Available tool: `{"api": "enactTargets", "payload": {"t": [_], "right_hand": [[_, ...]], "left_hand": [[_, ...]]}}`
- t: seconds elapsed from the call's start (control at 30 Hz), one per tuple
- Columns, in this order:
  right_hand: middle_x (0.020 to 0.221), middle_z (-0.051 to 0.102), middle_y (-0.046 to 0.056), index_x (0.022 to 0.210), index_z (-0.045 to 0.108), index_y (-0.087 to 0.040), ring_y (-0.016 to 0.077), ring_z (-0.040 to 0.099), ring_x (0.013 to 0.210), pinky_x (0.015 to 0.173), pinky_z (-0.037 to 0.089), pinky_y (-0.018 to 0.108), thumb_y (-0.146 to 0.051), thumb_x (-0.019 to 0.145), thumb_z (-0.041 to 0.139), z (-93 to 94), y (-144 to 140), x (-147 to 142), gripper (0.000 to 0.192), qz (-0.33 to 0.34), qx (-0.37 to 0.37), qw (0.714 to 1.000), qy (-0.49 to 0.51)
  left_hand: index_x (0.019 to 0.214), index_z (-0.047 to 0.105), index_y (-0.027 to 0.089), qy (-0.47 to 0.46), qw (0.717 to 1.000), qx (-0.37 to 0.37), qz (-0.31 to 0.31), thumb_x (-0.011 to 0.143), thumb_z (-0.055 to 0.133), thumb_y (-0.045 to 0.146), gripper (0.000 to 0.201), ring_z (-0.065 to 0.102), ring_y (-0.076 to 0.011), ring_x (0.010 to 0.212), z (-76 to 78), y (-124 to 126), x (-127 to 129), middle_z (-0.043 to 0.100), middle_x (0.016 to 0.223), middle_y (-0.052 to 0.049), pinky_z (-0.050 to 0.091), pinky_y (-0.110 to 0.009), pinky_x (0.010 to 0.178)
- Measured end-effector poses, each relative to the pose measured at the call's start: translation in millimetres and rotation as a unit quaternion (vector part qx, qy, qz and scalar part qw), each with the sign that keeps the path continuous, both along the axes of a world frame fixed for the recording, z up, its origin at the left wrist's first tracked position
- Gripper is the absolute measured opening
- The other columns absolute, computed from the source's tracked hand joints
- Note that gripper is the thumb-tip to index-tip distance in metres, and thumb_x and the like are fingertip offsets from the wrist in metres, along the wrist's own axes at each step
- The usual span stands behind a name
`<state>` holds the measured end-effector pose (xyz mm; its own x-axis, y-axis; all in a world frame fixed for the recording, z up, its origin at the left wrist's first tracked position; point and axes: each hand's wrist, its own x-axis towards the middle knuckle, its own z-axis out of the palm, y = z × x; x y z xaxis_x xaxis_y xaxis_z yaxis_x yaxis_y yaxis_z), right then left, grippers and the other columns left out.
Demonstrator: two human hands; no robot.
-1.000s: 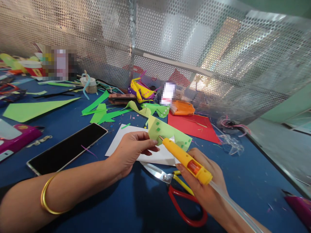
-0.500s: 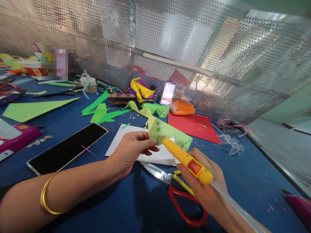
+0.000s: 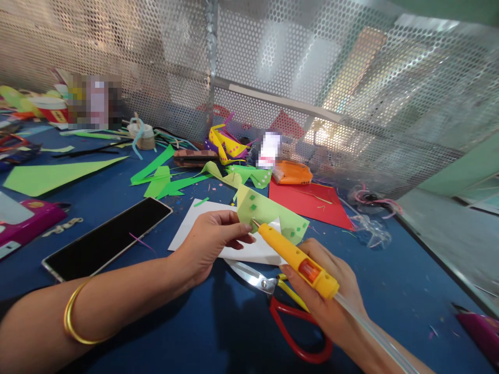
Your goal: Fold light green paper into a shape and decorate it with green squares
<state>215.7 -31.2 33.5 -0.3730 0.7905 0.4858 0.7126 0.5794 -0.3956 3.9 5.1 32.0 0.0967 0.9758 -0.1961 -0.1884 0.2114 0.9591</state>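
Observation:
My left hand (image 3: 212,244) pinches the lower left corner of a folded light green paper piece (image 3: 273,214) dotted with small darker green squares, holding it up above a white sheet (image 3: 195,221). My right hand (image 3: 327,298) grips a yellow glue gun (image 3: 294,257) with a clear glue stick (image 3: 374,335) trailing from its back. The gun's nozzle tip touches the green paper next to my left thumb. Red-handled scissors (image 3: 284,311) lie on the blue table under my right hand.
A black phone (image 3: 107,239) lies to the left. Green paper scraps (image 3: 163,179), a large green triangle (image 3: 50,175), a red sheet (image 3: 312,203) and an orange object (image 3: 292,174) lie behind. Perforated metal mesh (image 3: 273,78) walls the back. A magenta object (image 3: 23,221) sits at far left.
The glue gun and my right hand have shifted slightly left and up, so the nozzle sits a little closer to my left thumb. My left hand and the paper stay put.

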Motion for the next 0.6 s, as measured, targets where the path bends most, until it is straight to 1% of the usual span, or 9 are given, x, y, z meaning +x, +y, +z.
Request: {"api": "enactTargets", "payload": {"t": [0.2, 0.33, 0.47, 0.53, 0.6], "right_hand": [[0.068, 0.053, -0.003, 0.079, 0.049, -0.023, 0.012, 0.053, 0.057, 0.049, 0.036, 0.025, -0.035, 0.093, 0.054, 0.5, 0.4, 1.2, 0.019, -0.001, 0.019, 1.0, -0.007], [0.067, 0.053, -0.003, 0.078, 0.048, -0.023, 0.0122, 0.053, 0.056, 0.048, 0.036, 0.025, -0.035, 0.092, 0.054, 0.8, 0.8, 1.8, 0.02, -0.01, 0.016, 1.0, -0.008], [0.067, 0.053, -0.003, 0.077, 0.05, -0.023, 0.0125, 0.053, 0.056, 0.048, 0.037, 0.025, -0.034, 0.092, 0.055, 5.2, 0.4, 2.3, 0.02, 0.021, -0.019, 0.999, 0.019], [0.068, 0.055, -0.002, 0.077, 0.052, -0.023, 0.0123, 0.053, 0.056, 0.049, 0.04, 0.025, -0.034, 0.092, 0.055, 7.5, -0.6, 3.7, 0.019, 0.037, -0.045, 0.997, 0.054], [0.071, 0.059, 0.0, 0.08, 0.056, -0.022, 0.0131, 0.056, 0.059, 0.05, 0.044, 0.025, -0.034, 0.092, 0.055, 8.4, -2.0, 5.7, 0.017, 0.036, -0.062, 0.993, 0.098]], "left_hand": [[0.073, 0.074, 0.016, 0.002, 1.0, -0.008, 0.004, 0.069, 0.077, 0.027, 0.012, 0.066, -0.0144, 0.066, 0.6, -0.1, 0.0, 0.071, 0.069, -0.003, 0.045, -0.023, 0.06], [0.074, 0.074, 0.016, 0.0, 1.0, -0.007, 0.004, 0.067, 0.078, 0.028, 0.015, 0.067, -0.0161, 0.068, 0.6, 0.1, 0.5, 0.072, 0.072, -0.004, 0.045, -0.024, 0.06], [0.076, 0.074, 0.016, 0.007, 1.0, -0.007, 0.004, 0.07, 0.076, 0.029, 0.014, 0.066, -0.0163, 0.068, -0.8, 0.9, 0.3, 0.072, 0.07, -0.004, 0.045, -0.025, 0.061], [0.077, 0.074, 0.016, 0.006, 1.0, -0.009, 0.006, 0.071, 0.075, 0.028, 0.013, 0.066, -0.0156, 0.068, -1.4, 1.1, 0.1, 0.072, 0.07, -0.004, 0.046, -0.024, 0.061], [0.077, 0.074, 0.016, 0.002, 1.0, -0.014, 0.008, 0.071, 0.076, 0.027, 0.013, 0.066, -0.0147, 0.067, -1.5, 0.9, 0.0, 0.072, 0.069, -0.003, 0.046, -0.023, 0.061]]}}
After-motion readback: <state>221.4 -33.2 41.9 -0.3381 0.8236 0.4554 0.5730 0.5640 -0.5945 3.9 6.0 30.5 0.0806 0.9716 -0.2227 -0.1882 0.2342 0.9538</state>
